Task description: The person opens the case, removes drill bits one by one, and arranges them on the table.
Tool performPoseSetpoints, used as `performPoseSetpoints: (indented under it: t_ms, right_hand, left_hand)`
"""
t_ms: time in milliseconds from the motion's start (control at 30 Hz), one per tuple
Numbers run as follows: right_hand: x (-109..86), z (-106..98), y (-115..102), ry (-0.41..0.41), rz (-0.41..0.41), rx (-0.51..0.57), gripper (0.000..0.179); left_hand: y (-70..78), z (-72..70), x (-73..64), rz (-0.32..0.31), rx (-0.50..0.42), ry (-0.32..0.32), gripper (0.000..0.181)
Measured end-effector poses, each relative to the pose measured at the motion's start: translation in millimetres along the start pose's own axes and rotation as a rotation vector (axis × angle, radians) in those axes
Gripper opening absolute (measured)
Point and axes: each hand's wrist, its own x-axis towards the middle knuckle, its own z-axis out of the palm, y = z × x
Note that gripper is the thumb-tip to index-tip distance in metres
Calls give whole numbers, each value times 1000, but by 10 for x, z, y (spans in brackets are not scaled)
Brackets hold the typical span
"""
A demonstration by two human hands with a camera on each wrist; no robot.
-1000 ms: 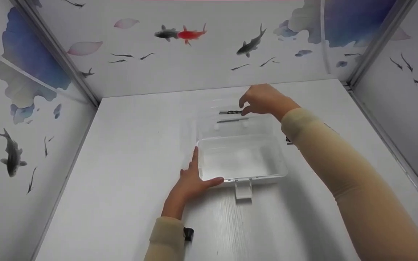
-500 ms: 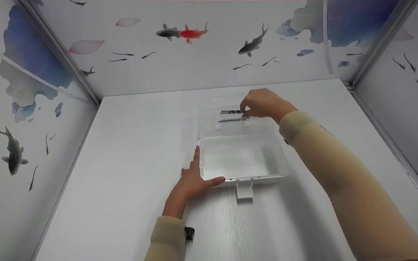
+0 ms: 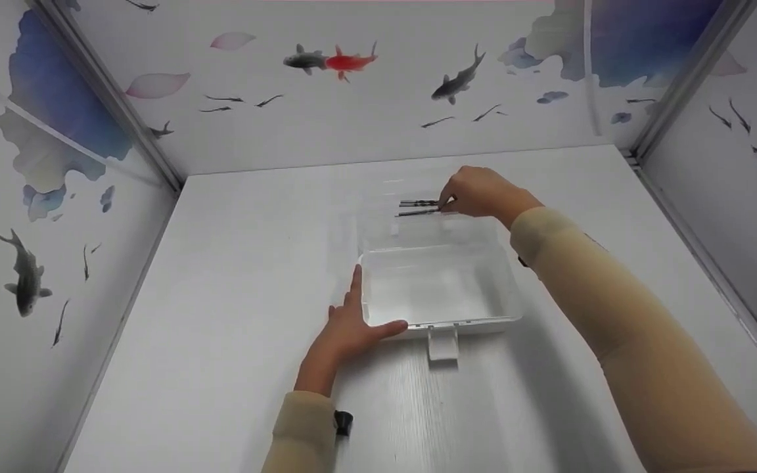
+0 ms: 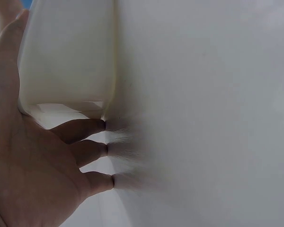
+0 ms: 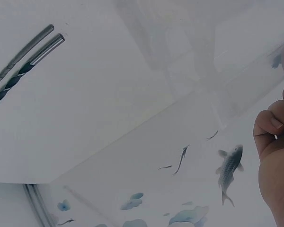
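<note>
An open clear plastic box [image 3: 441,322] stands on the table, its see-through lid [image 3: 378,230] folded back behind it. My left hand [image 3: 345,328] rests at the box's near left corner, thumb along the front rim and index finger along the side; in the left wrist view, other fingertips [image 4: 95,126] touch the tabletop. Over the lid, my right hand [image 3: 477,192] pinches the end of a thin drill bit [image 3: 416,213]. Just behind it, darker drill bits [image 3: 414,203] lie side by side. In the right wrist view the curled right hand [image 5: 277,137] shows at the edge; its grip is out of frame.
Two more drill bits [image 5: 26,66] lie on the table in the right wrist view, mostly hidden by the right forearm in the head view. A white latch [image 3: 443,345] sticks out from the box's front. Fish-printed panels [image 3: 253,131] enclose the table's back and sides.
My right hand has come down slightly and taken hold of the thin drill bit, whose position has shifted a little toward the back. The left hand has stayed at the box corner.
</note>
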Motion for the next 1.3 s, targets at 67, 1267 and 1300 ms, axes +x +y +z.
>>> performPoseSetpoints:
  t_ms: [67, 1267, 1300]
  right_hand:
    - [3, 16, 16, 0, 11, 21, 17]
    - [-575, -544, 235, 173, 14, 16, 19]
    - [-597, -558, 245, 178, 9, 16, 18]
  left_hand:
    - [-6, 1, 2, 2, 0, -2, 140]
    - [-1, -20, -23, -15, 5, 2, 141]
    - [-7, -20, -26, -13, 6, 4, 141]
